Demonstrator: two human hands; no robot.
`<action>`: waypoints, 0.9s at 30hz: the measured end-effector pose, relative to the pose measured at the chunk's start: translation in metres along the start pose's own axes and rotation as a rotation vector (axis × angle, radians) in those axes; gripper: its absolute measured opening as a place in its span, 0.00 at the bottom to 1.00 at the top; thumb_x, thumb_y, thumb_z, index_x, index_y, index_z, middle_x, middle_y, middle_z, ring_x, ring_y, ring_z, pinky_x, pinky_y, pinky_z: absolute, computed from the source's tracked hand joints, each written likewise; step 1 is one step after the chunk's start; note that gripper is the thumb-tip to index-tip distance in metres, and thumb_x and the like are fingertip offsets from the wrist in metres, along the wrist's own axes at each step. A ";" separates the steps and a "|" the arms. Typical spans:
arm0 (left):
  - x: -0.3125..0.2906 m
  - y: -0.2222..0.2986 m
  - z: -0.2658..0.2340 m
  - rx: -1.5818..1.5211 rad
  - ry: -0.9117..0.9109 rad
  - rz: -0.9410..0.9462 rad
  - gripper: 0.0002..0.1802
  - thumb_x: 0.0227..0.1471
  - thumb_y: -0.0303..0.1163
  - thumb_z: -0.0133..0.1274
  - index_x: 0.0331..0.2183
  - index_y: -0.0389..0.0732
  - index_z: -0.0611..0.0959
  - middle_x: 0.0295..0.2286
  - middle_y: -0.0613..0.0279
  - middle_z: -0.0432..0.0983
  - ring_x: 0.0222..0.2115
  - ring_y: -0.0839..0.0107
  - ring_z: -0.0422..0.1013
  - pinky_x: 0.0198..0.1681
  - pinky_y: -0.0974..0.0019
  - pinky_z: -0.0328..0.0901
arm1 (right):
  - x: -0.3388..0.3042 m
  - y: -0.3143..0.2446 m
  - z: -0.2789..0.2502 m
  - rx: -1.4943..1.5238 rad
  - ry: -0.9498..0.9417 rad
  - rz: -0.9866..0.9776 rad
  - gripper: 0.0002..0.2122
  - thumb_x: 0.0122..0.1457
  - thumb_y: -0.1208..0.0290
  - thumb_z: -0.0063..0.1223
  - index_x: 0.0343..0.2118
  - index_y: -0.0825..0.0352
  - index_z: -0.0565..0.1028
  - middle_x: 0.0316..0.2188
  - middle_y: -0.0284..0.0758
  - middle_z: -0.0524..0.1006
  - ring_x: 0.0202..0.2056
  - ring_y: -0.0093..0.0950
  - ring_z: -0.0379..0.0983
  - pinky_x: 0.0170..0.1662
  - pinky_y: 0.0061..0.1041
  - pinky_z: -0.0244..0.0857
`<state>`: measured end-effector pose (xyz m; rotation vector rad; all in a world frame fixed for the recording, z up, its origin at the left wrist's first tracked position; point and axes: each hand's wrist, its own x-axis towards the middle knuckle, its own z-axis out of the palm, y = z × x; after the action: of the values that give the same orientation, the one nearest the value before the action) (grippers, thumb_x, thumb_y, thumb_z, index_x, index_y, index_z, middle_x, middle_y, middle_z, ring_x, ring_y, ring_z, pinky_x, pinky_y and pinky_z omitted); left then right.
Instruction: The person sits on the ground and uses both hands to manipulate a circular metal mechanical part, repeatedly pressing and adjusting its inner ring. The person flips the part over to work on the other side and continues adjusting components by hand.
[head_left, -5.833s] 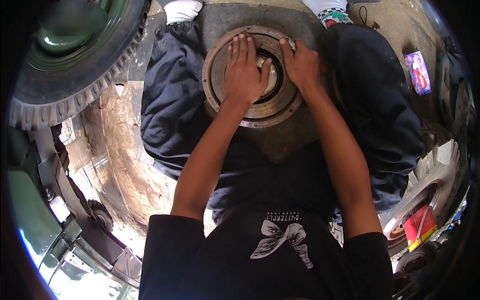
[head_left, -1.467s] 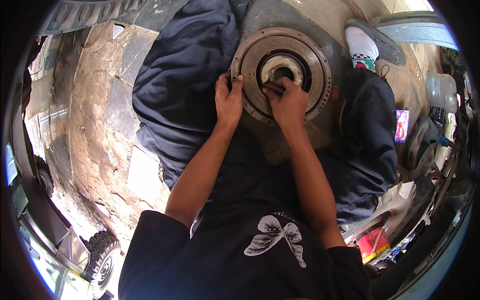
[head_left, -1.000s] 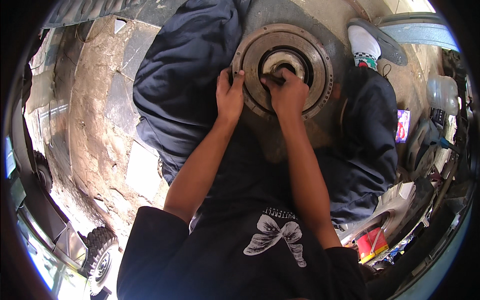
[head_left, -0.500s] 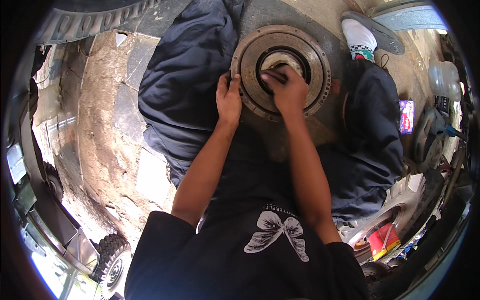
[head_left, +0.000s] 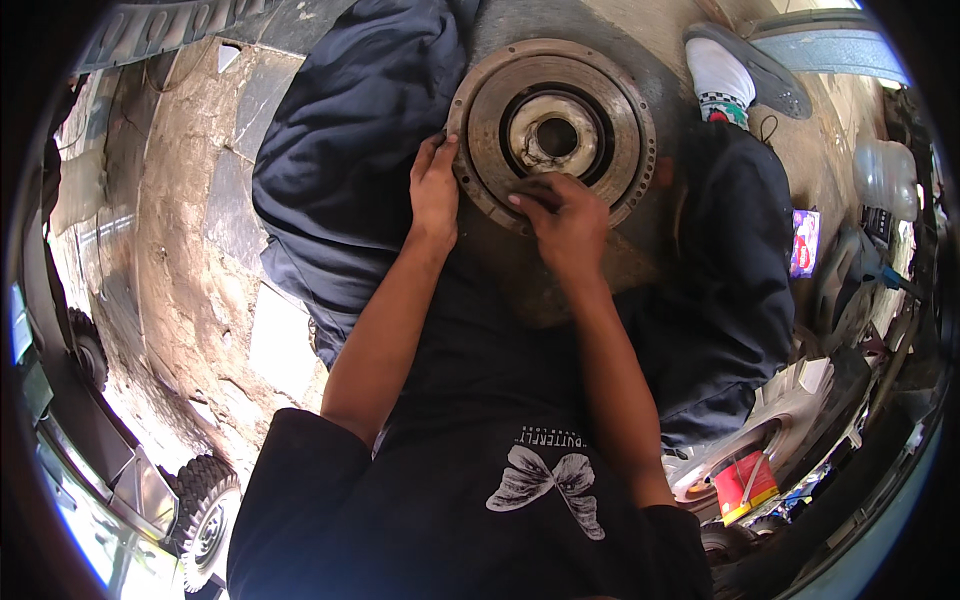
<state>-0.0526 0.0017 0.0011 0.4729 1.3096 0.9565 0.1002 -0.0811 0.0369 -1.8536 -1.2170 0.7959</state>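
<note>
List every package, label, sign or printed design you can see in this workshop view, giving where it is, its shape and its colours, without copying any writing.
Small flat packet: on the ground at the right, beyond the dark trouser leg; rectangular, purple with pink and white.
Red container: lower right, beside a pale wheel cover; boxy, red with a yellow base edge.
Printed design: on the chest of the black shirt, bottom centre; a pale grey butterfly under a short line of lettering.

I am wearing a black short-sleeved T-shirt [head_left: 480, 500] with a pale butterfly print [head_left: 545, 487] on the chest, a line of small lettering sitting just above the butterfly. Below the sleeves my forearms are going bare to my hands. I am wearing loose dark navy trousers [head_left: 350, 170], and a white sock [head_left: 722, 78].
</note>
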 end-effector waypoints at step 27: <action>-0.002 0.009 -0.005 -0.169 -0.018 -0.070 0.16 0.68 0.34 0.50 0.53 0.39 0.82 0.46 0.63 0.79 0.48 0.68 0.73 0.55 0.64 0.65 | 0.065 -0.026 0.058 -0.531 0.139 0.137 0.19 0.47 0.49 0.77 0.35 0.59 0.87 0.45 0.41 0.80 0.53 0.48 0.74 0.51 0.60 0.63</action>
<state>-0.0603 0.0043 0.0076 0.3029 1.2101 0.9921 0.0637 0.0015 0.0235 -2.3953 -1.3072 0.4240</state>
